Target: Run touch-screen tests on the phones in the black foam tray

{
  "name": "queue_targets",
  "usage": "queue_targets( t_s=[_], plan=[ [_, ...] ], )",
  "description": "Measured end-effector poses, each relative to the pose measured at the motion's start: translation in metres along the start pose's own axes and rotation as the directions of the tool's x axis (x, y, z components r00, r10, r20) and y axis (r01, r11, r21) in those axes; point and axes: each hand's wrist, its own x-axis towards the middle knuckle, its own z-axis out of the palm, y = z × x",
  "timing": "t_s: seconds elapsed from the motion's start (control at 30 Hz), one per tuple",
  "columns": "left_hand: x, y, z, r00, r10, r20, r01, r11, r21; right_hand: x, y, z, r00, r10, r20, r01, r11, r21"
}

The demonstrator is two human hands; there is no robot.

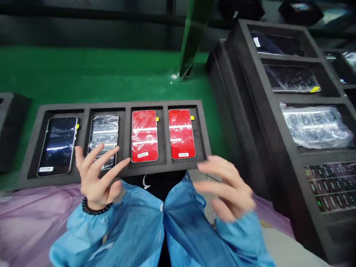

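Note:
My left hand hovers with spread fingers over the near edge of a dark foam tray, nearest the second compartment, and holds nothing. In that compartment lies a phone in shiny clear film, partly hidden by my fingers. A dark-screened phone with a white label and yellow tab fills the leftmost slot. Two phones with red fronts, one third from left and one at the right end, carry white labels and yellow tabs. My right hand, blurred, is held off the tray's near right corner with its fingers apart, empty.
Tall stacked foam trays stand on the right, holding dark phones, a clear plastic-wrapped item and a patterned panel of small cells. A green post rises behind the tray from the green tabletop. Another dark foam block is far left.

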Motion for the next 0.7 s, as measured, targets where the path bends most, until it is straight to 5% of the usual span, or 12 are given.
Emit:
queue_targets(
  t_s=[0.2,0.43,0.7],
  plan=[
    [-0.018,-0.002,0.007,0.988,0.046,0.147,-0.054,0.997,0.054,0.017,0.034,0.053,0.99,-0.133,0.045,0.137,0.985,-0.104],
    [-0.009,0.005,0.004,0.967,-0.005,0.253,-0.02,0.995,0.099,0.015,0.031,0.051,0.982,-0.157,0.109,0.173,0.973,-0.153],
    [-0.009,0.007,0.006,0.975,-0.006,0.224,-0.02,0.993,0.113,0.015,0.032,0.055,0.983,-0.133,0.131,0.156,0.969,-0.19]
  ],
)
